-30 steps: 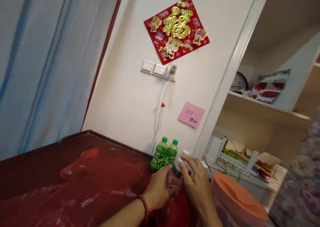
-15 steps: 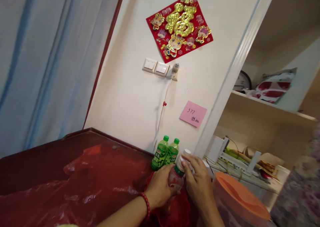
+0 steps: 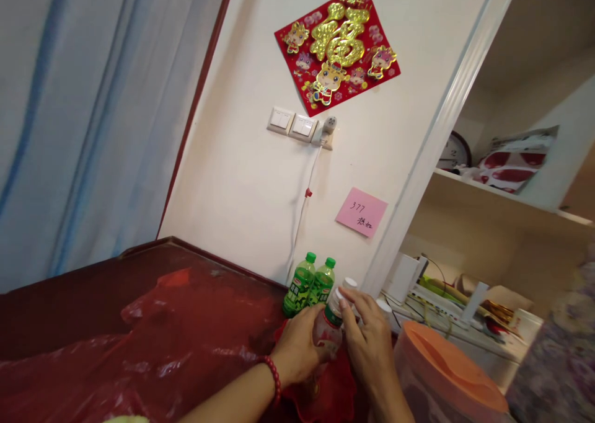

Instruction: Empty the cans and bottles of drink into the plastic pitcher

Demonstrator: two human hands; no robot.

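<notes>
My left hand (image 3: 297,347), with a red bead bracelet (image 3: 273,376) at its wrist, is wrapped round a clear drink bottle (image 3: 328,329) with a white cap and a green neck band. The bottle leans slightly to the right. At its white cap and neck, my right hand (image 3: 370,330) is closed with thumb and fingers. A second white cap (image 3: 350,283) shows just behind it; my hands hide what lies below. Two green-labelled bottles (image 3: 300,284) stand beyond my left hand, against the wall. Under the held bottle is a red scalloped tray (image 3: 339,395).
A thin red plastic sheet (image 3: 167,330) lies crumpled on the dark red table (image 3: 69,308). To the right stands a tub with an orange lid (image 3: 453,364). Behind it are shelves (image 3: 511,206) with assorted items. A white cord (image 3: 300,224) runs down the wall.
Both hands keep their hold on the bottle, with almost no movement. The whole view has shifted very slightly.
</notes>
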